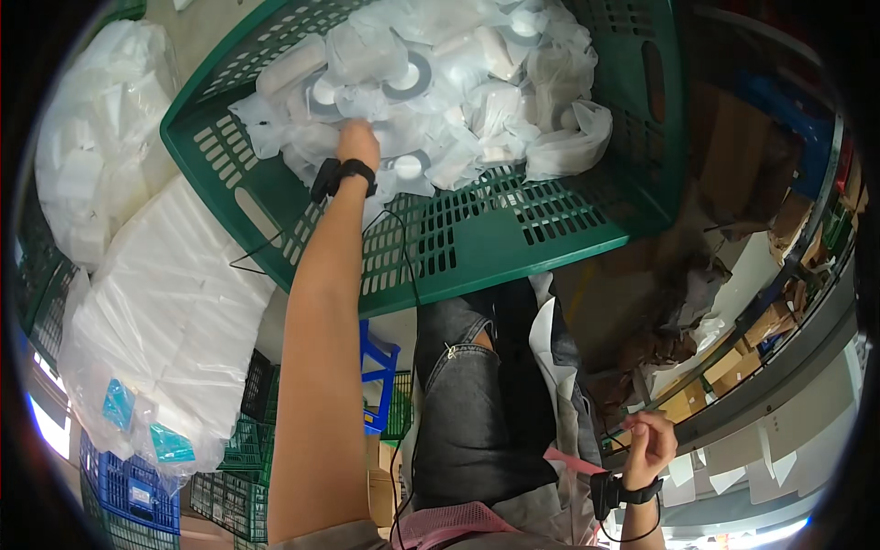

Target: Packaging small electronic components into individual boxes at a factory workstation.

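A large green plastic crate [477, 240] fills the upper middle, loaded with several translucent white plastic bags [458, 101]. Round white and grey pieces show through the film, but I cannot make out what they are. My left hand [359, 144] reaches over the near wall into the crate. Its fingers are curled down onto a bag at the front left of the pile, and the fingertips are hidden. At the lower right, away from the crate, my right hand [651, 445] is raised with loosely bent fingers and nothing in it. Black straps circle both wrists.
Big clear sacks of white pieces [165, 321] stand at the left. Blue crates [137, 495] and green crates [234, 495] lie below them, near a blue stool [376, 376]. A metal rack [779, 357] with cardboard lines the right. Thin black cables [405, 266] hang by my left arm.
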`<control>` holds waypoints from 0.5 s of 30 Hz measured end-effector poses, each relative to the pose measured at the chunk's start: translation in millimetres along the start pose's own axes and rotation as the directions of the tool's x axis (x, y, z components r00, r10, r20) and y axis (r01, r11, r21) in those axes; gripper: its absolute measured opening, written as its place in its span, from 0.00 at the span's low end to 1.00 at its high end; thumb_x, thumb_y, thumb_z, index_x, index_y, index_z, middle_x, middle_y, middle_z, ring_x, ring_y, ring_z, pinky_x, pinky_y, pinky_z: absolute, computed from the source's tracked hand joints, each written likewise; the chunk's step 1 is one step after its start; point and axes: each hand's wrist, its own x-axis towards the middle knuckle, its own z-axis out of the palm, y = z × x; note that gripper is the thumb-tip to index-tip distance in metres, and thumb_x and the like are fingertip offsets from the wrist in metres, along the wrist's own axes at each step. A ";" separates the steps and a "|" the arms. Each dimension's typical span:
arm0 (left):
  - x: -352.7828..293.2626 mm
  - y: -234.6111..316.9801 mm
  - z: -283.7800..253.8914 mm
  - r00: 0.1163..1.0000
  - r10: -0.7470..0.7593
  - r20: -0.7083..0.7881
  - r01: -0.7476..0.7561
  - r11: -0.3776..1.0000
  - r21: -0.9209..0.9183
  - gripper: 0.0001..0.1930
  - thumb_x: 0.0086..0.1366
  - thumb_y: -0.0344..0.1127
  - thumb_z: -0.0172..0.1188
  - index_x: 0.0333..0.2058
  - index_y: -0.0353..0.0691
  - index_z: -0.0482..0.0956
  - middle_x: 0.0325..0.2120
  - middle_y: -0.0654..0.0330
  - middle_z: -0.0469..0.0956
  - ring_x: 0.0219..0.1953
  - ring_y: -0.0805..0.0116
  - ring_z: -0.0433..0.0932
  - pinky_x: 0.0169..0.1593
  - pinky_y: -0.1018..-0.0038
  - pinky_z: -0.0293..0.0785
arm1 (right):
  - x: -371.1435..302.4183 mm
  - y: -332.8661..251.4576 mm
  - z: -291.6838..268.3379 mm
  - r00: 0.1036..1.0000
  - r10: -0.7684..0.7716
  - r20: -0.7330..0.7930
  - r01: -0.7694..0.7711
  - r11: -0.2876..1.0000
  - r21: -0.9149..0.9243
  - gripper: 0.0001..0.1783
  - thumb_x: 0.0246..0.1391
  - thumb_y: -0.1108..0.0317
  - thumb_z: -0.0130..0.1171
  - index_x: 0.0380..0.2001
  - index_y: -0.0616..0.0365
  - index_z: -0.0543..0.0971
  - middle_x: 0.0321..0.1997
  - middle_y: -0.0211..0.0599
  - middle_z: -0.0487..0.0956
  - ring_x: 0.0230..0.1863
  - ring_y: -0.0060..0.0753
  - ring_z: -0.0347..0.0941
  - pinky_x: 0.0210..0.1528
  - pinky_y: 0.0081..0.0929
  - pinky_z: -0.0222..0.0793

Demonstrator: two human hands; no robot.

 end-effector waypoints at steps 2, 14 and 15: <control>0.3 -6.0 -2.1 0.917 0.398 -0.031 -0.372 0.881 0.291 0.18 0.53 0.33 0.59 0.43 0.36 0.71 0.40 0.50 0.70 0.47 0.49 0.68 0.50 0.61 0.65 | 0.2 -4.0 5.8 0.999 0.008 0.042 -0.010 0.998 0.058 0.04 0.55 0.76 0.51 0.33 0.66 0.74 0.29 0.43 0.76 0.26 0.29 0.73 0.29 0.21 0.68; 38.2 65.8 28.6 0.930 0.264 0.258 -0.369 0.675 0.639 0.24 0.49 0.49 0.64 0.46 0.51 0.73 0.41 0.58 0.66 0.50 0.58 0.62 0.49 0.51 0.60 | 10.2 16.0 17.5 0.980 0.192 0.051 -0.197 0.975 0.101 0.05 0.52 0.77 0.54 0.33 0.65 0.75 0.29 0.42 0.78 0.28 0.30 0.74 0.33 0.22 0.68; 44.1 51.7 36.8 0.921 0.308 0.240 -0.388 0.649 0.655 0.20 0.47 0.43 0.63 0.42 0.49 0.75 0.44 0.57 0.65 0.53 0.56 0.59 0.49 0.52 0.60 | 8.7 14.0 18.0 0.975 0.207 0.074 -0.215 0.969 0.118 0.05 0.51 0.77 0.54 0.33 0.65 0.75 0.29 0.41 0.78 0.28 0.30 0.74 0.33 0.22 0.68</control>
